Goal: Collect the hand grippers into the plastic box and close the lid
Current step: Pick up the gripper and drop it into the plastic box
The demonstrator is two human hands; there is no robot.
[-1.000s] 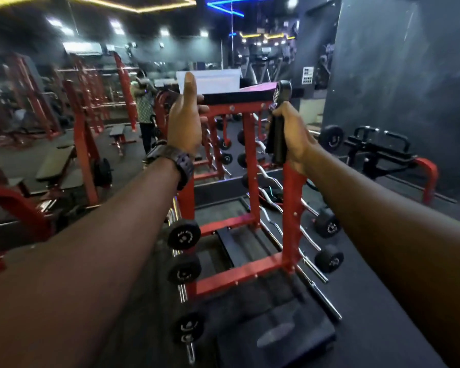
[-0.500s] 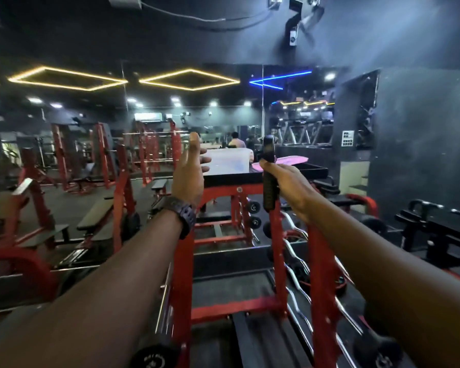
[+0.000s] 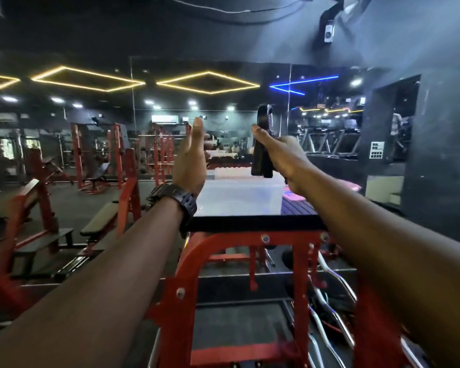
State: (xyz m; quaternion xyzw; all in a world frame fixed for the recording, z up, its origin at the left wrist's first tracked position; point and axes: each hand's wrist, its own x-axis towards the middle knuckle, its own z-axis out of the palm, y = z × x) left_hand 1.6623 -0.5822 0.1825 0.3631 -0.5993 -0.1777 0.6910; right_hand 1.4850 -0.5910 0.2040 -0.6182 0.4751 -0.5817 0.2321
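Note:
A clear plastic box (image 3: 239,197) stands on the black top of a red rack (image 3: 252,221). My right hand (image 3: 282,158) is closed around a black hand gripper (image 3: 262,152) with a steel spring coil at its top, held upright just above the box's right side. My left hand (image 3: 191,160) hovers at the box's left edge, palm flat and fingers pointing up, holding nothing; a black watch sits on that wrist. A pink lid (image 3: 353,185) lies to the right of the box, mostly hidden behind my right forearm.
The red rack frame (image 3: 186,288) holds chrome barbells (image 3: 329,322) at lower right. Red benches (image 3: 101,219) and racks fill the floor on the left. A mirrored wall runs behind, and a dark wall stands at right.
The view has tilted upward and moved closer to the rack top. My right hand has carried the hand gripper over the box. My left hand stays open beside the box.

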